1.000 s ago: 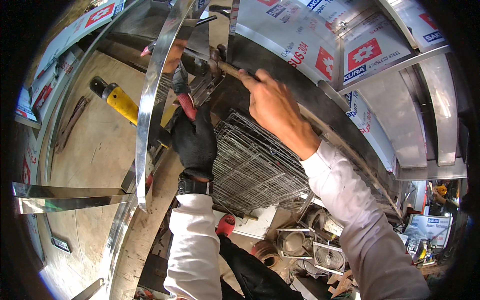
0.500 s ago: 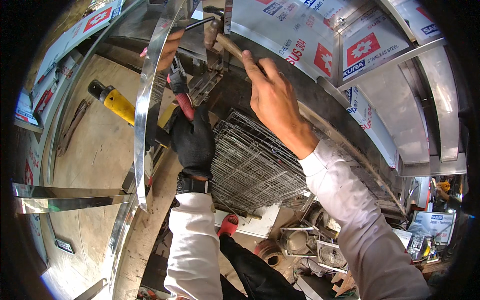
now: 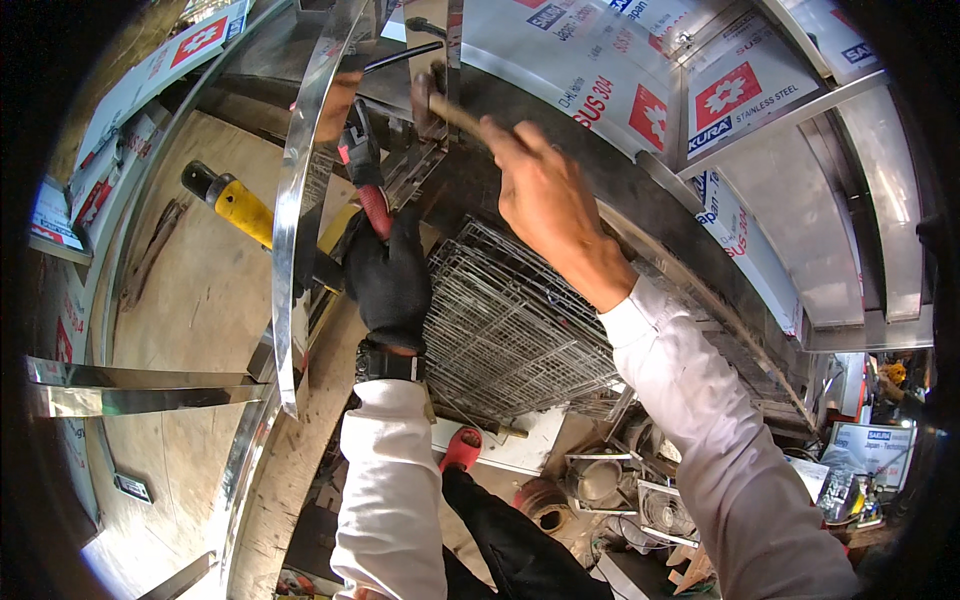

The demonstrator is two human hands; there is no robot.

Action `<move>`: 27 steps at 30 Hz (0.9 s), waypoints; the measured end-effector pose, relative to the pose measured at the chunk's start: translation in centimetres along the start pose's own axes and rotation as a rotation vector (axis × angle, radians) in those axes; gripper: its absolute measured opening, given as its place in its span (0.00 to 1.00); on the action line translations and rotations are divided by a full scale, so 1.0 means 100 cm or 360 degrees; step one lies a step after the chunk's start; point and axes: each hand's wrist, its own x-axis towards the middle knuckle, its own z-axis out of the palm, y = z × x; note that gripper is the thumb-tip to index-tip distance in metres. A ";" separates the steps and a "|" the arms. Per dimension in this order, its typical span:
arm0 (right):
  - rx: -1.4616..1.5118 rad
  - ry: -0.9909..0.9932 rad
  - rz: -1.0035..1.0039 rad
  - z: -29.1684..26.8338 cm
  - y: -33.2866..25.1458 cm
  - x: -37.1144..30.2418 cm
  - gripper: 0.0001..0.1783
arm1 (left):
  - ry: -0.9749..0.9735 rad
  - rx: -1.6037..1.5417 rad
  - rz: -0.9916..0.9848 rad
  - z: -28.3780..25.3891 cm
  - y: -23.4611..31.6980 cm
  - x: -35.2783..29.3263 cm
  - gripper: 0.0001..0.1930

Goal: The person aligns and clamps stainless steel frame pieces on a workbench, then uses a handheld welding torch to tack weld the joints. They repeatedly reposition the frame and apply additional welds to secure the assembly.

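My bare right hand (image 3: pixel 550 195) grips the wooden handle of a hammer (image 3: pixel 458 117), index finger stretched along it. Motion blurs the hammer's brown head, which is beside an upright metal plate (image 3: pixel 440 55). My left hand (image 3: pixel 388 275), in a black glove, is closed around a red-handled tool (image 3: pixel 375 205); its dark far end lies close below the hammer head, its kind unclear. A tall polished metal strip (image 3: pixel 300 190) stands left of that hand. Skin-coloured fingers show at the strip, perhaps a reflection. Near them a black rod (image 3: pixel 403 57) slants toward the plate.
A yellow-and-black cylindrical tool (image 3: pixel 240 208) lies on the wooden board (image 3: pixel 190 320) at left. Stacked wire racks (image 3: pixel 510 320) sit below my hands. Film-covered steel sheets (image 3: pixel 570 70) rise at right. Fan-like round parts (image 3: pixel 600 482) and clutter cover the floor near my red shoe (image 3: pixel 461 448).
The hammer head has dropped toward the far end of the red-handled tool, and my right hand has tipped with it. My left hand stays almost in place.
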 end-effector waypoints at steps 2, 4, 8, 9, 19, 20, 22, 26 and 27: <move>0.0081 0.0242 -0.0053 -0.003 -0.004 0.005 0.35 | 0.0020 0.0062 0.0032 -0.003 -0.004 0.002 0.17; 0.0014 0.0152 -0.0053 0.002 -0.001 -0.001 0.34 | 0.0025 0.0100 0.0045 -0.002 -0.007 0.002 0.17; -0.0035 -0.0236 0.0036 0.008 0.003 -0.017 0.31 | 0.0029 0.0124 0.0089 0.002 -0.013 0.000 0.17; 0.0011 -0.0250 0.0052 0.003 0.006 -0.015 0.31 | 0.0001 0.0132 0.0092 0.000 -0.014 -0.001 0.17; -0.0009 0.0278 0.0152 -0.003 0.135 -0.065 0.33 | -0.0343 -0.0154 -0.0030 -0.011 -0.031 0.004 0.13; -0.0025 0.0233 0.0162 0.000 0.148 -0.067 0.34 | -0.0355 -0.0015 0.0187 -0.013 -0.036 0.004 0.13; -0.0164 0.0234 0.0139 0.016 0.170 -0.074 0.36 | -0.0369 0.0246 0.0628 -0.021 -0.045 0.004 0.14; -0.0467 0.0283 0.0182 0.033 0.185 -0.099 0.33 | -0.0369 -0.0635 -0.0392 -0.015 -0.043 -0.044 0.15; -0.0543 0.0314 0.0202 0.036 0.177 -0.097 0.33 | -0.0083 0.0056 0.0673 -0.029 -0.069 -0.054 0.15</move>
